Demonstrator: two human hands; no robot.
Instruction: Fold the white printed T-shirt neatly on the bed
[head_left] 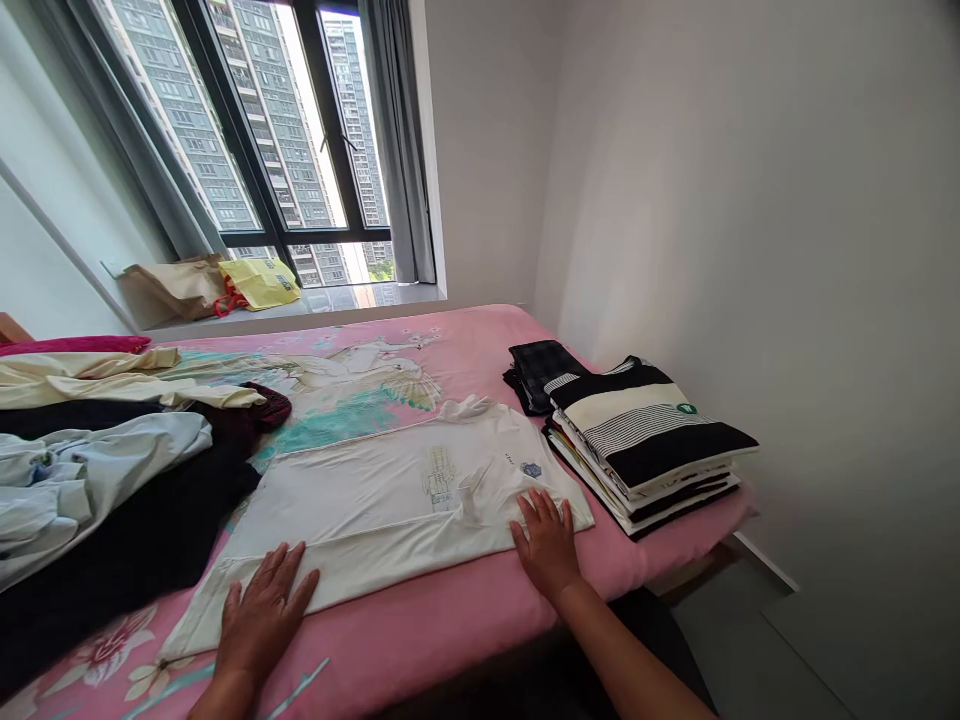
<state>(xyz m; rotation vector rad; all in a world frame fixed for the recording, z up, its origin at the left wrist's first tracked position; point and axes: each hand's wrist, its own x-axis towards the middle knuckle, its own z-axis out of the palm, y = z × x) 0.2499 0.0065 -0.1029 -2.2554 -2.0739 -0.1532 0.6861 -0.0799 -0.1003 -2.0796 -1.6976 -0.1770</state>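
Note:
A white T-shirt (375, 495) lies spread lengthwise on the bed, its near side folded over in a long strip. Small printed text and a blue emblem show on its fabric. My left hand (264, 612) rests flat on the shirt's near edge toward its left end, fingers spread. Near the other end, my right hand (546, 540) lies with fingers apart on the folded strip, just below the emblem. Neither hand grips the cloth. Close to the right of the shirt stands a stack of folded clothes (652, 430), topped by a black, cream and striped garment.
A pink floral bedsheet (420, 620) covers the bed. Loose clothes (112, 470) are heaped at the left. Dark checked folded clothing (546, 372) sits behind the stack. A brown paper bag (176, 285) and a yellow bag (261, 283) are on the windowsill. A wall borders the right.

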